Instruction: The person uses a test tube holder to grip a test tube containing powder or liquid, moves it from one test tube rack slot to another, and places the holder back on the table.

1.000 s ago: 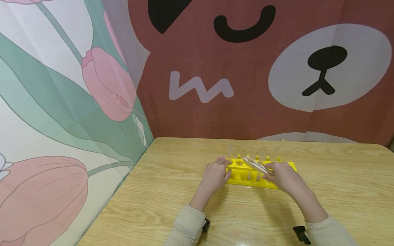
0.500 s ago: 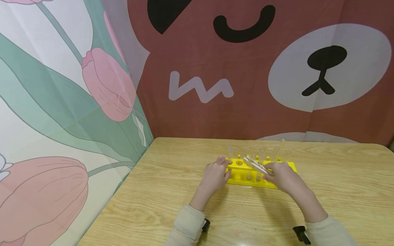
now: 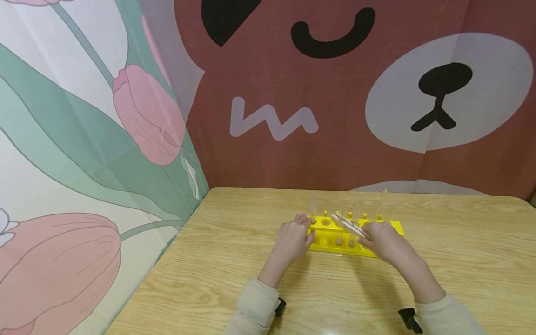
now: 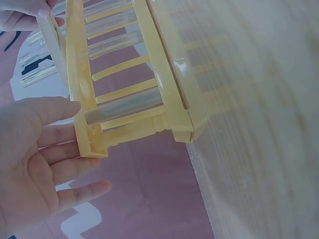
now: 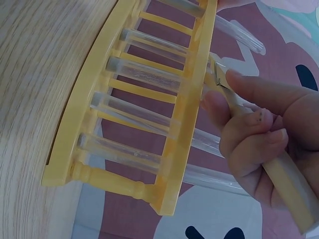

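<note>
A yellow test tube rack [image 3: 322, 228] stands on the table with several clear test tubes [image 5: 149, 74] upright in it. My left hand [image 3: 292, 238] grips the rack's left end, thumb at the front edge of the upper plate and fingers behind it, in the left wrist view. One test tube [image 4: 124, 105] sits close to that hand. My right hand [image 3: 387, 239] holds a wooden test tube clamp [image 3: 349, 225] with a metal spring, slanting across the rack's upper plate. The clamp's tip lies near a tube's upper part; whether it grips the tube, I cannot tell.
The wood-grain table [image 3: 217, 279] spreads in front of the rack and to both sides. Behind it hangs a cloth with a printed bear [image 3: 268, 163]; a tulip-printed cloth [image 3: 83, 186] hangs on the left. Black wrist straps show at the cream sleeves [image 3: 257, 302].
</note>
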`<state>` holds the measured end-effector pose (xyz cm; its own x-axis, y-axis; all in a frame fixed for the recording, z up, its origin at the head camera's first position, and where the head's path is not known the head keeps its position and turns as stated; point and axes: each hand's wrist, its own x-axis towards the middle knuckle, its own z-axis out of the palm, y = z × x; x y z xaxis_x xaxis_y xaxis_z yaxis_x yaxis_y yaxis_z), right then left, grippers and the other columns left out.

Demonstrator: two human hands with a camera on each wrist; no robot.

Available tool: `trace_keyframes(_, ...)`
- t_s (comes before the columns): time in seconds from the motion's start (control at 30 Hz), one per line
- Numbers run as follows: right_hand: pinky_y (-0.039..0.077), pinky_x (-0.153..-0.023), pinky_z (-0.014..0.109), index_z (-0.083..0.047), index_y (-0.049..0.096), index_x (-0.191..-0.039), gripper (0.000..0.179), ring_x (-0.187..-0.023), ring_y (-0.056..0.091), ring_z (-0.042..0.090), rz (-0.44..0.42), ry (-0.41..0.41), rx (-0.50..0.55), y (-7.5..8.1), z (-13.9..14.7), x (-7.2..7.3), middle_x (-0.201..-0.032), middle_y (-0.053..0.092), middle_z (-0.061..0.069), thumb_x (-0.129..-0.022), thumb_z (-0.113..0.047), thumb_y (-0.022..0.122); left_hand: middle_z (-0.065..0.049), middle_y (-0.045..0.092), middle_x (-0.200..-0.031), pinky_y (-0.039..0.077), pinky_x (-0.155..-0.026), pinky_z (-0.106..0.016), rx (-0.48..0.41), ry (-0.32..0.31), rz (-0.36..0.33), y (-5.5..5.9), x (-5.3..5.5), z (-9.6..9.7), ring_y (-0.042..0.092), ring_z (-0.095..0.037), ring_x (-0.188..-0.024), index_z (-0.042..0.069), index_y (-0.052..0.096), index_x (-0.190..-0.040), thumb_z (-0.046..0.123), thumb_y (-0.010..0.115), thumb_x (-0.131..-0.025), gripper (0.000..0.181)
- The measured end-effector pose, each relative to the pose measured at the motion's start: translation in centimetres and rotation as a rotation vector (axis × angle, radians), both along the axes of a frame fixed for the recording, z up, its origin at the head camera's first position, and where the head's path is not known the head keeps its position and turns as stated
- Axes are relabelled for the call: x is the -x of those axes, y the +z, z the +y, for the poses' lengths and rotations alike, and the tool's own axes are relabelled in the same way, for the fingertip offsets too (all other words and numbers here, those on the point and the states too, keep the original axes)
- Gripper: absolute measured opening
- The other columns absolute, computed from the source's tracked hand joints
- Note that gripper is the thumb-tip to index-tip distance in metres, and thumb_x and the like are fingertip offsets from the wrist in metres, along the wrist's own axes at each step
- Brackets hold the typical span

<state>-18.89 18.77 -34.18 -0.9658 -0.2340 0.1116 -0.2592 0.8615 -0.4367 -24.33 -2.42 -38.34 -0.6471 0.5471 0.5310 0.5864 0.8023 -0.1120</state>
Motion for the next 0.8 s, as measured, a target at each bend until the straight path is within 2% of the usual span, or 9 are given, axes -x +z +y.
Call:
trace_keyframes(0.17,0.030,-0.044,0.024,-0.008,0.050,-0.063,0.022,-0.047,0.034,0.012,0.035,0.020,0.007,-0.27,0.07,-0.07,-0.054,0.037,0.000,-0.082,-0.007,0.062,0.003,0.058,-0.083,0.043,-0.048,-0.020,-0.002,-0.005,0.002,-0.01,0.00,0.00,0.061,-0.012,-0.090,0.012,0.067,-0.093,0.022,0.065,-0.079,0.018)
trace_keyframes(0.4,0.029,-0.044,0.023,-0.008,0.050,-0.063,0.023,-0.047,0.033,0.011,0.037,0.016,0.013,-0.34,0.03,-0.04,-0.053,0.036,0.000,-0.081,-0.007,0.062,0.000,0.061,-0.090,0.048,-0.056,-0.022,-0.004,-0.004,-0.001,-0.01,-0.01,0.00,0.058,-0.016,-0.099,0.011,0.067,-0.094,0.022,0.065,-0.079,0.019)
trace_keyframes(0.8,0.030,-0.043,0.023,-0.008,0.054,-0.066,0.017,-0.046,0.034,0.011,0.027,0.008,0.013,-0.21,0.01,0.06,-0.054,0.039,0.000,-0.081,-0.007,0.062,-0.001,0.063,-0.093,0.047,-0.055,-0.022,-0.006,-0.011,0.021,-0.02,0.01,-0.04,0.058,-0.016,-0.098,0.011,0.067,-0.094,0.022,0.065,-0.079,0.019)
